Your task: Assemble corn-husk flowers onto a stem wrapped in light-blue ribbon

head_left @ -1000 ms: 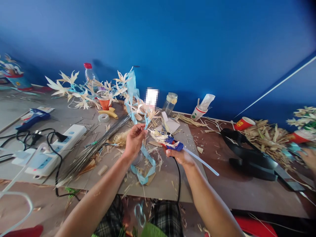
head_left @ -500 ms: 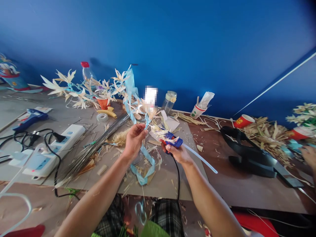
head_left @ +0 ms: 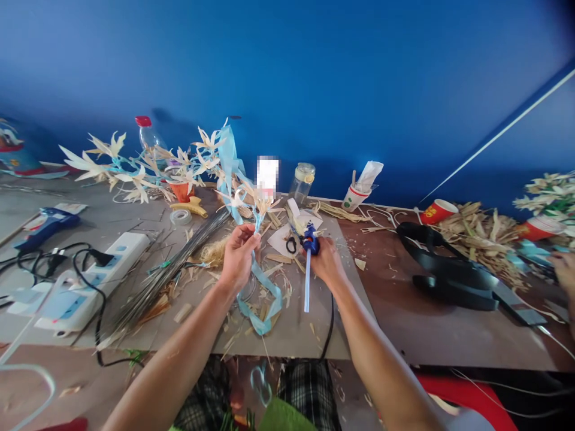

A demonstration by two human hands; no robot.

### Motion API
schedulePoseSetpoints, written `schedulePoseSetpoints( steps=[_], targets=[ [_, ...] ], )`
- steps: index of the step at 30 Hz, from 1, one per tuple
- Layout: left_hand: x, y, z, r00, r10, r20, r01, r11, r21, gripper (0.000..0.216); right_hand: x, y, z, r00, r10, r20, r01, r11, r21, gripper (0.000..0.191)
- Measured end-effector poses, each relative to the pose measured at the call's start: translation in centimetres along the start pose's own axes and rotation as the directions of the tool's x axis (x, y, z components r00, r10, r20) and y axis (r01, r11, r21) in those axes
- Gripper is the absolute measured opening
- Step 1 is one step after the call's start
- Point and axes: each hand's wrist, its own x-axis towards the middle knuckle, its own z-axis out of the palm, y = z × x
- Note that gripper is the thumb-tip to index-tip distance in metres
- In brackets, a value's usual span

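Note:
Pinched in my left hand [head_left: 238, 258] is the blue-wrapped stem of a pale husk flower [head_left: 262, 205], held upright above the table. From below my fingers a light blue ribbon [head_left: 271, 320] hangs in a loop over the tabletop. My right hand [head_left: 329, 261] is wrapped round a blue glue gun [head_left: 310, 238], its nozzle facing away from me. A translucent glue stick [head_left: 307, 281] juts out of its back towards me. Under the gun lie a white sheet [head_left: 279, 240] and black-handled scissors [head_left: 291, 243], partly covered.
Finished husk-flower branches [head_left: 130, 173] spread at the back left. A power strip [head_left: 96, 281], thin wires [head_left: 166, 275] and another glue gun [head_left: 47, 226] lie left. A clear jar [head_left: 302, 182] and paper cup [head_left: 356, 196] stand behind; a black strapped object [head_left: 449, 269] lies right. Another person's hand [head_left: 563, 269] shows at the right edge.
My right hand has drawn the glue gun away from the flower and turned it, so the glue stick swung from pointing right to pointing at me. My left hand keeps the stem.

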Motion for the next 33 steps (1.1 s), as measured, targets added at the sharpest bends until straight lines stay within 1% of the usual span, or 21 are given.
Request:
schedulePoseSetpoints(
  steps=[1,3,5,7,11,13,15,16,17,18,19,20,21,22,23,24,26,27,30,32,33],
  targets=[
    [0.0,0.0,0.0,1.000,-0.006,0.007,0.007,1.000,-0.009,0.020,0.1,0.2,-0.2,0.999,0.026,0.033,-0.023,0.996,-0.086,0.030],
    [0.0,0.0,0.0,1.000,-0.013,0.018,0.013,1.000,-0.021,0.021,0.4,0.6,-0.5,0.990,0.102,0.101,-0.080,0.976,-0.202,0.037],
    [0.0,0.1,0.1,1.000,-0.008,0.030,0.008,1.000,-0.028,0.022,0.7,1.0,-0.6,0.976,0.165,0.145,-0.122,0.955,-0.269,0.044],
    [-0.1,0.2,0.1,0.999,0.002,0.037,-0.001,1.000,-0.028,0.022,0.9,1.3,-0.7,0.964,0.198,0.175,-0.137,0.941,-0.310,0.048],
    [-0.2,0.3,0.1,0.999,-0.015,0.039,0.015,1.000,-0.002,0.023,1.0,1.9,-1.1,0.956,0.161,0.244,-0.074,0.941,-0.330,0.040],
    [-0.2,0.3,0.1,0.998,-0.042,0.037,0.041,0.999,0.016,0.025,1.0,2.1,-1.5,0.968,0.122,0.217,-0.050,0.950,-0.309,0.037],
    [-0.3,0.2,0.1,0.997,-0.072,0.040,0.071,0.997,0.030,0.026,0.9,2.1,-1.9,0.994,0.060,0.092,-0.038,0.973,-0.226,0.035],
    [-0.3,0.1,0.2,0.996,-0.081,0.043,0.079,0.996,0.035,0.027,0.9,1.9,-2.0,1.000,0.017,0.012,-0.016,0.991,-0.133,0.035],
    [-0.3,0.0,0.3,0.995,-0.086,0.047,0.084,0.996,0.043,0.028,0.8,1.6,-2.1,0.998,-0.021,-0.054,0.021,1.000,0.002,0.034],
    [-0.4,0.0,0.4,0.994,-0.091,0.053,0.088,0.995,0.057,0.028,0.7,1.1,-2.0,0.994,-0.053,-0.095,0.069,0.984,0.167,0.034],
    [-0.5,-0.1,0.6,0.993,-0.098,0.063,0.093,0.993,0.079,0.029,0.4,0.5,-1.9,0.992,-0.078,-0.097,0.107,0.928,0.356,0.034],
    [-0.6,-0.2,0.8,0.991,-0.108,0.077,0.099,0.989,0.108,0.029,0.1,-0.3,-1.7,0.995,-0.095,-0.031,0.096,0.842,0.531,0.036],
    [-0.7,-0.3,1.0,0.988,-0.121,0.094,0.107,0.984,0.142,0.029,-0.2,-1.1,-1.5,0.992,-0.118,0.050,0.056,0.753,0.656,0.039],
    [-0.9,-0.4,1.1,0.984,-0.135,0.116,0.113,0.978,0.178,0.029,-0.6,-1.9,-1.2,0.981,-0.150,0.123,0.012,0.680,0.733,0.040],
    [-1.0,-0.5,1.2,0.978,-0.150,0.145,0.117,0.970,0.211,0.028,-1.0,-2.6,-0.8,0.967,-0.182,0.177,-0.028,0.618,0.785,0.040],
    [-1.1,-0.7,1.3,0.971,-0.162,0.177,0.118,0.964,0.238,0.027,-1.3,-3.3,-0.5,0.959,-0.205,0.195,-0.047,0.566,0.823,0.039],
    [-1.3,-1.1,1.4,0.952,-0.191,0.239,0.122,0.954,0.274,0.025,-1.6,-4.2,0.0,0.950,-0.226,0.215,-0.077,0.500,0.863,0.034],
    [-1.3,-1.2,1.5,0.944,-0.206,0.259,0.128,0.950,0.286,0.025,-1.7,-4.4,0.2,0.954,-0.202,0.220,-0.101,0.475,0.874,0.034],
    [-1.5,-1.4,1.7,0.927,-0.256,0.276,0.161,0.932,0.324,0.026,-1.7,-4.3,0.4,0.958,-0.126,0.256,-0.180,0.429,0.885,0.035],
    [-1.6,-1.3,1.8,0.914,-0.288,0.286,0.180,0.919,0.349,0.026,-1.6,-4.0,0.3,0.957,-0.113,0.269,-0.196,0.432,0.880,0.034],
    [-1.6,-1.2,1.9,0.909,-0.297,0.291,0.184,0.915,0.360,0.027,-1.6,-3.9,0.3,0.959,-0.113,0.261,-0.185,0.451,0.873,0.033]
  ],
)
